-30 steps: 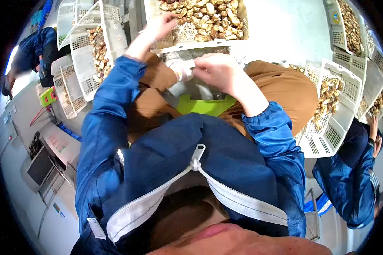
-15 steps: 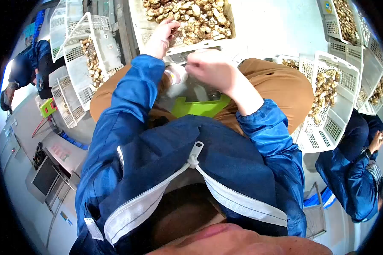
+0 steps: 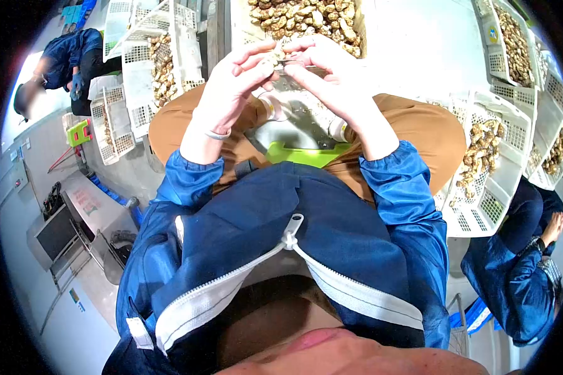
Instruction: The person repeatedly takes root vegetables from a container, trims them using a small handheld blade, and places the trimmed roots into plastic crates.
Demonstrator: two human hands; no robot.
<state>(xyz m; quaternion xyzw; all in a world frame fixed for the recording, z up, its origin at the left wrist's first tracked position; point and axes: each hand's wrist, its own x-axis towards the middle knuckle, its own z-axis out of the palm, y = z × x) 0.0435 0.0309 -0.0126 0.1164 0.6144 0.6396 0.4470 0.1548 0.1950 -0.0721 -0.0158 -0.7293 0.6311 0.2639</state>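
Observation:
My left hand [image 3: 241, 78] is closed around a small pale-brown mushroom-like piece [image 3: 278, 54], raised above my lap. My right hand [image 3: 331, 72] meets it from the right, fingers pinched on a thin dark blade-like strip [image 3: 289, 60] that touches or lies close to the piece. The fingers cover much of both, so the strip's exact kind is hard to tell. Just beyond my hands stands a white crate [image 3: 361, 37] filled with brown-and-cream mushroom-like pieces [image 3: 309, 20].
White perforated crates holding similar pieces stand to the left [image 3: 137, 81] and right [image 3: 497, 194]. A bright green plastic object [image 3: 303, 155] lies between my legs. One person [image 3: 75, 59] sits at the far left, another [image 3: 513, 262] at the right.
My left hand has drawn back from the crate with a piece, and my right hand has turned and opened up toward it. The two hands now meet. The view has shifted slightly.

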